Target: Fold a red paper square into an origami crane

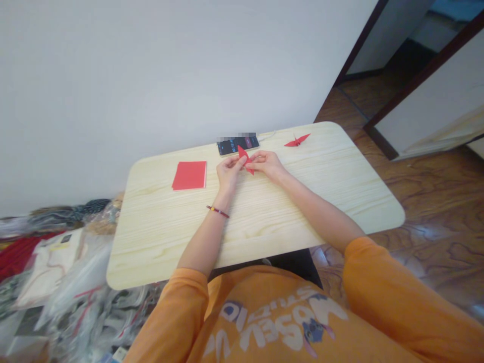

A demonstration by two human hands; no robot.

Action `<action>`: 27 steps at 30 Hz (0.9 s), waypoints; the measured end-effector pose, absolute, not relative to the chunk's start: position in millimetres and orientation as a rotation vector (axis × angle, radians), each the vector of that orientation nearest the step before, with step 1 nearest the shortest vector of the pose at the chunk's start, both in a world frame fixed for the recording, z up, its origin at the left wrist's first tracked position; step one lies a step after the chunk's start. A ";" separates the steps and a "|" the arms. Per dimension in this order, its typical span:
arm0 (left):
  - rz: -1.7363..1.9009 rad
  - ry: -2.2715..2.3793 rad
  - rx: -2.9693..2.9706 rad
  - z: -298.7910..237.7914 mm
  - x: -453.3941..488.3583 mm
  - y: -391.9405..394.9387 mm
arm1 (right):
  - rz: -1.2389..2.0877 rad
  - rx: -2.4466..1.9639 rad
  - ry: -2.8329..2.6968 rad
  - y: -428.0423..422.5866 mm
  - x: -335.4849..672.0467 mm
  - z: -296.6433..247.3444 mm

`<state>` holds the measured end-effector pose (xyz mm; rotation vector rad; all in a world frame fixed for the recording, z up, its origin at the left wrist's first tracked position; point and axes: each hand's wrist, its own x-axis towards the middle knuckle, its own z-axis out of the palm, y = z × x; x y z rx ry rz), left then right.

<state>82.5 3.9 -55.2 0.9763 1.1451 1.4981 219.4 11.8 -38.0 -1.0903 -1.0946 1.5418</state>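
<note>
A partly folded piece of red paper [245,158] is pinched between both hands over the far middle of a light wooden table [264,222]. My left hand [228,170] grips its left side with closed fingers. My right hand [266,164] grips its right side, fingers also closed. A stack of flat red paper sheets [189,175] lies to the left of my hands. A finished red paper crane [297,140] sits at the far right of the table.
A dark phone [237,144] lies by the wall behind my hands, with a white cable [266,135] beside it. Plastic bags and cloth [56,282] are piled on the floor at left. Wooden floor [434,201] and a doorway lie to the right.
</note>
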 end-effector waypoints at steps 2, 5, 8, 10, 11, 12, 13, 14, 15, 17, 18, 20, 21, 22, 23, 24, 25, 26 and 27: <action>1.530 1.159 0.969 -54.7 82.1 3.7 | 1.579 -1.095 -1.120 10.9 218.8 -39.1; 1.555 1.168 0.973 -54.1 81.4 3.6 | 1.618 -1.084 -1.136 9.9 219.5 -39.0; 1.575 1.174 0.959 -55.4 80.9 5.2 | 1.646 -1.101 -1.108 9.4 219.6 -37.8; 1.603 1.182 0.927 -57.6 80.3 7.3 | 1.651 -1.148 -1.078 9.0 218.4 -37.5; 1.614 1.190 0.912 -59.0 79.9 8.5 | 1.647 -1.161 -1.064 8.8 217.6 -37.6; 1.618 1.200 0.902 -60.5 79.4 9.7 | 1.646 -1.159 -1.057 8.6 217.0 -37.8; 1.619 1.212 0.895 -62.0 78.8 10.8 | 1.653 -1.141 -1.054 8.4 216.7 -38.1; 1.616 1.222 0.892 -63.4 78.2 11.8 | 1.670 -1.111 -1.056 8.3 216.9 -38.4; 1.616 1.227 0.885 -64.5 77.5 12.6 | 1.697 -1.079 -1.060 8.3 217.6 -38.6; 1.611 1.223 0.867 -65.7 76.2 13.4 | 1.764 -1.042 -1.070 8.6 220.4 -38.7; 1.604 1.217 0.861 -65.6 75.7 13.5 | 1.794 -1.040 -1.075 9.1 222.3 -38.6; 1.575 1.206 0.860 -64.0 75.1 12.9 | 1.826 -1.049 -1.101 11.1 225.8 -39.0; 1.555 1.199 0.864 -62.7 75.0 12.2 | 1.817 -1.054 -1.113 12.6 227.1 -39.6; 1.531 1.190 0.867 -61.2 75.2 11.3 | 1.787 -1.052 -1.123 14.4 228.1 -40.5; 1.499 1.177 0.870 -59.8 75.7 10.3 | 1.727 -1.046 -1.121 16.2 228.7 -41.9; 1.457 1.160 0.876 -58.7 76.4 9.2 | 1.649 -1.037 -1.113 18.1 228.9 -43.4; 1.407 1.143 0.887 -58.0 77.3 8.1 | 1.559 -1.029 -1.108 19.7 229.0 -45.1; 1.357 1.127 0.906 -57.8 78.4 7.1 | 1.498 -1.017 -1.110 21.0 228.9 -46.7; 1.315 1.117 0.929 -58.1 79.5 6.2 | 1.463 -1.006 -1.117 21.8 228.8 -48.0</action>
